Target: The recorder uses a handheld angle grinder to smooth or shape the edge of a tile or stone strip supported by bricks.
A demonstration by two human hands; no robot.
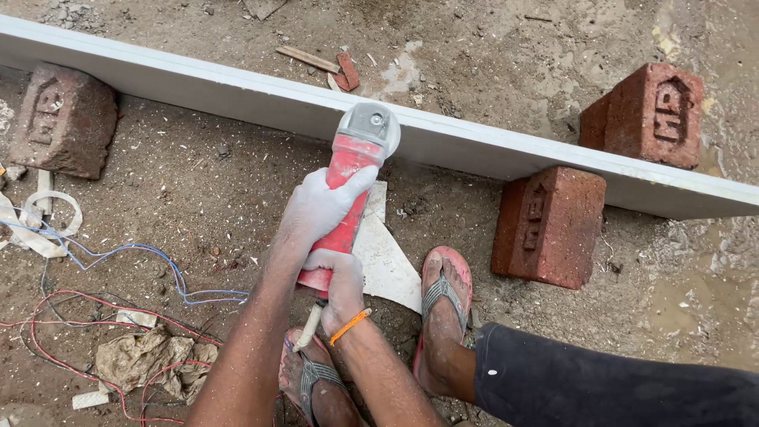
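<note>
Grinder (354, 178) in both hands here, red body with a grey head, and it points straight away from the person toward the board (237, 93). Left hand (320, 207) is wrapped tight round the middle of the body, thumb laid along the top. Right hand (341, 277) is clamped shut on the tail end, closer to the person, orange band on that wrist. Both are white with dust.

The bit that matters: the board is a long white strip just past the left hand, running left to right across the view, slightly downhill to the right. So the grinder's long axis sits roughly square to the board's long axis, and the grey head is right on the near edge. Can't tell if the disc is actually touching, the guard hides it. Left hand is the nearer one to the board, right is further back.

Bricks (548, 225) prop the board off the dirt, one to the right of the hands, one far left, another beyond the board. White offcut (387, 265) lies under the hands beside the feet in sandals. Wires (118, 261) trail off to the left.
</note>
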